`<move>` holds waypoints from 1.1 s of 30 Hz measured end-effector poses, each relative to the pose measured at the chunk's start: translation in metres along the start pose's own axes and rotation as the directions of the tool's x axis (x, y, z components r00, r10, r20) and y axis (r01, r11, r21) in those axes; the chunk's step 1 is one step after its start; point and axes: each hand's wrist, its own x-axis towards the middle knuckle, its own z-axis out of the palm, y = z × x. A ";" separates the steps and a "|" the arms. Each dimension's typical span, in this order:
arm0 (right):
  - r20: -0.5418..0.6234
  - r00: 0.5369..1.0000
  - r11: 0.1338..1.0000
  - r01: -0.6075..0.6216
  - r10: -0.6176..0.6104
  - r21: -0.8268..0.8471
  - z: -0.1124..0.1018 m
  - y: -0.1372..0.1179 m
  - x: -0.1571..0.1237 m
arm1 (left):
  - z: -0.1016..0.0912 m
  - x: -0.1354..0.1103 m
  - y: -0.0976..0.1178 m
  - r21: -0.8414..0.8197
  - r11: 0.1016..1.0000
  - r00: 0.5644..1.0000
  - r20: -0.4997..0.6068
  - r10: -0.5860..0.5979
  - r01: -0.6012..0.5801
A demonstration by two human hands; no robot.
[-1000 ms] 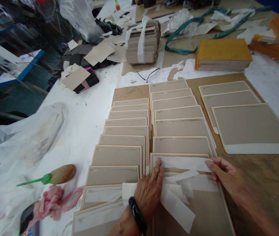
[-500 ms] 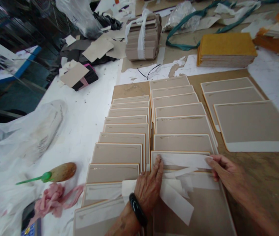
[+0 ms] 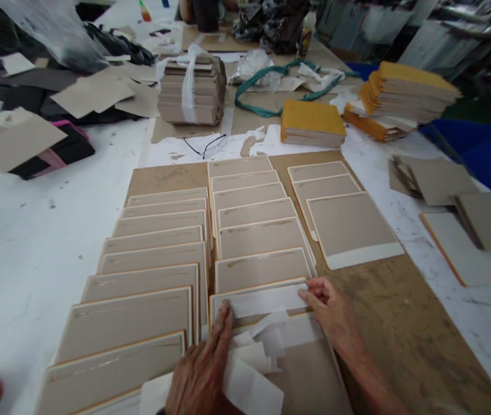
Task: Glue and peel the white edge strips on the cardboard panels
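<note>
My left hand (image 3: 204,369) presses flat, fingers spread, on one end of the white strip (image 3: 267,300), which lies at the near end of the middle row of grey cards (image 3: 256,239), while my right hand (image 3: 329,308) bunches narrow fingertips on the other end, gripping or pressing I cannot tell, so I judge the strip is being smoothed down, which calls for even pressure along it.

White paper strip (image 3: 267,300) lies flat across the exposed band of a grey, orange-edged board (image 3: 258,285), low centre of the frame. Just below it, loose white strips (image 3: 254,369) sit crumpled and overlapping on the next board.
</note>
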 end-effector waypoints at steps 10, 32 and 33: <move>-0.019 1.000 0.999 -0.014 0.014 -0.034 0.005 0.000 0.001 | -0.004 0.001 0.004 -0.059 0.997 0.999 0.034 -0.041 0.043; 0.137 0.804 0.746 0.590 -0.579 -0.308 0.014 -0.011 -0.036 | -0.012 0.004 0.010 0.059 0.998 0.991 0.126 -0.044 0.036; 0.207 0.720 0.647 0.688 -0.662 -0.329 0.023 -0.015 -0.042 | -0.012 0.003 0.010 0.069 0.997 0.992 0.120 -0.042 0.034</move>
